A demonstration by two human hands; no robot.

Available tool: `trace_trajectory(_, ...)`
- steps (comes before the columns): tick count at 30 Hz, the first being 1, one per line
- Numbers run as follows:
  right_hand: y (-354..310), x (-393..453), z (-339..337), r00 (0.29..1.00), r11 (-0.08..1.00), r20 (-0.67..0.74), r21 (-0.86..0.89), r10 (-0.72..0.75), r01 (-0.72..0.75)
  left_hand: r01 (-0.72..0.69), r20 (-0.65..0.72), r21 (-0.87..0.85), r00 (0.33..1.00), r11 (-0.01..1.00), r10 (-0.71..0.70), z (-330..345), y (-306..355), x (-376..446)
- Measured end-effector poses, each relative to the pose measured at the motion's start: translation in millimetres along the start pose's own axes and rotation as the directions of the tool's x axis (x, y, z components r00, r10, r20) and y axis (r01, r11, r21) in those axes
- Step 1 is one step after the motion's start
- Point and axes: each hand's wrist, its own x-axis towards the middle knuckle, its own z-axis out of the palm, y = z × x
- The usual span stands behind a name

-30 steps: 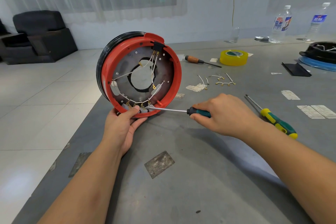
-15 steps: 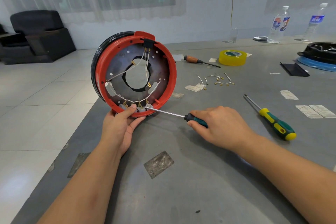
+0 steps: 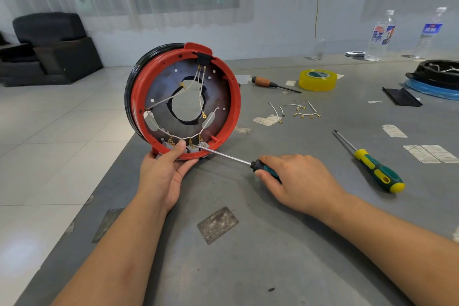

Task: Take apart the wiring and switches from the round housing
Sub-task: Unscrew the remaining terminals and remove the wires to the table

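Since approx a sec ago our right hand (image 3: pixel 298 180) has dropped lower in the frame, so the screwdriver (image 3: pixel 238 160) now slopes up-left to the housing rather than lying near level; grip and tip spot look unchanged. Only one view, the head cam. Round housing (image 3: pixel 185 102) stands on edge at centre-left on the grey table (image 3: pixel 248 256), open side toward us. Our left hand (image 3: pixel 165 174) cups its bottom rim from below, thumb curled over the rim onto the inside. Right hand is wrapped round the screwdriver handle, tip sitting at the grey switches (image 3: pixel 191 148) along the bottom inner edge. Progress, as far as we can judge: partly done. Several loose wire pieces w/ brass terminals (image 3: pixel 301 110) already lie on the table at centre-right, well apart from the housing. Left to do: white wires (image 3: pixel 198 89) inside run from the black connector (image 3: pixel 202 58) at the top down to the switches, and the switches themselves are seated in the rim. Prob we're prying or unscrewing a switch now; can't tell which. A spare yellow-green screwdriver (image 3: pixel 372 165) lies at right.
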Motion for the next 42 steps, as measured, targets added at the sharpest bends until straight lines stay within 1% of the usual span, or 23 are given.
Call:
trace_trajectory(10,-12,-4,10,1.0,1.0,-0.007,0.001,0.014,-0.014,0.012,-0.008,-0.068,1.0,0.998,-0.012,-4,-1,4)
trace_trajectory(18,-17,-4,12,0.999,0.999,-0.014,0.028,0.039,-0.039,0.017,0.001,-0.059,1.0,0.998,-0.017,-3,-2,4)
trace_trajectory(26,-13,-2,5,0.998,0.994,0.018,0.087,0.063,-0.065,0.029,0.017,-0.047,0.999,0.998,-0.028,-2,0,1)
trace_trajectory(29,-10,0,0,0.998,0.991,-0.004,0.117,0.068,-0.067,0.042,0.019,-0.05,0.999,0.998,-0.041,-2,0,1)
trace_trajectory(33,-8,-1,-6,0.996,0.988,-0.077,0.148,0.055,-0.043,0.042,0.017,-0.005,0.999,0.999,-0.042,-1,2,0)
trace_trajectory(39,-8,-2,-6,0.997,0.994,-0.069,0.102,0.035,-0.028,0.02,0.025,0.136,0.999,0.991,-0.023,-1,4,-1)
trace_trajectory(42,-8,-2,-6,0.997,0.995,-0.071,0.096,0.029,-0.022,0.029,0.005,0.176,1.0,0.984,-0.031,-3,8,0)
